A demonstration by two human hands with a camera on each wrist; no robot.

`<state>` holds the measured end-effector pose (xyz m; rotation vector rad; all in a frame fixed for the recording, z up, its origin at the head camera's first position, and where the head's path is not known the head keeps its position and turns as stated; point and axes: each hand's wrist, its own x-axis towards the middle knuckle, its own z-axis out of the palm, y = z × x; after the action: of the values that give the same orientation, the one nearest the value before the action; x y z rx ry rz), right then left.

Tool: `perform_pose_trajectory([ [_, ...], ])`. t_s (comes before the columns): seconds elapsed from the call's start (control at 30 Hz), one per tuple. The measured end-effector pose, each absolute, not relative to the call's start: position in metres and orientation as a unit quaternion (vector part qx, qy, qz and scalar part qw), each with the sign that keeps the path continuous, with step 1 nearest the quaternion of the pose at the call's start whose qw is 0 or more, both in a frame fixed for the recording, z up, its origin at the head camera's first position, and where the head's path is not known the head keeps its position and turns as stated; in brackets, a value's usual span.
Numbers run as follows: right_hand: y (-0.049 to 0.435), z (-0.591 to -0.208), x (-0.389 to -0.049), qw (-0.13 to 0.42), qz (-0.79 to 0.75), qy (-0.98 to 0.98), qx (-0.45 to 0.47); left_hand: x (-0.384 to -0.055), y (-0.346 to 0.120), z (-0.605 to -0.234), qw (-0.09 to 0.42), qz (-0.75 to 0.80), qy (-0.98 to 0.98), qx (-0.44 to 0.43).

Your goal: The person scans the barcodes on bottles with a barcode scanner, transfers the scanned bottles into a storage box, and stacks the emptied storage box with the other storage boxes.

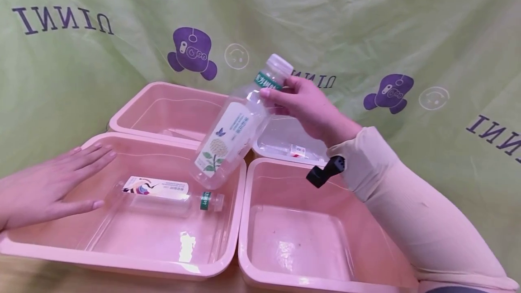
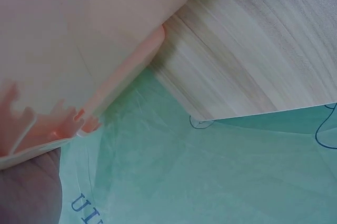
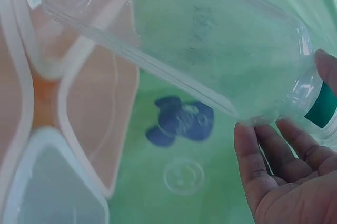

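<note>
The step in hand was judged to be the carrying of a clear bottle. The right hand pinched it just below the green neck band, thumb on the near side, fingers behind. The bottle hung tilted, mouth up and to the right, base over the far right corner of the near left pink tub. A second bottle lay on its side in that tub. The left hand, fingers straight and thumb spread, lay at the tub's left rim and held nothing; whether it pressed there could not be told. The near right pink tub stood just beside. In this inspector's judgement, the next move called for a steady neck grip and a base kept above the rims until release; the smooth plastic could slip or swing.
</note>
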<state>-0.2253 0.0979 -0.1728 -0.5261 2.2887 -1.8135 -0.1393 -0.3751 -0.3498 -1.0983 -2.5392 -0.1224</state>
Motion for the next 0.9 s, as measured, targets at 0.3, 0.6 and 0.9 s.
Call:
perform_pose_trajectory([
  [0.3, 0.159, -0.155, -0.228, 0.051, -0.657, 0.739, -0.143, -0.14, -0.375, -0.351, 0.191, -0.05, -0.898, -0.393],
  [0.6, 0.238, -0.152, -0.244, -0.001, -0.665, 0.741, -0.098, -0.139, -0.373, -0.353, 0.189, -0.045, -0.901, -0.388],
  [0.9, 0.321, -0.144, -0.248, -0.03, -0.732, 0.68, -0.038, -0.14, -0.374, -0.353, 0.191, -0.055, -0.901, -0.387],
])
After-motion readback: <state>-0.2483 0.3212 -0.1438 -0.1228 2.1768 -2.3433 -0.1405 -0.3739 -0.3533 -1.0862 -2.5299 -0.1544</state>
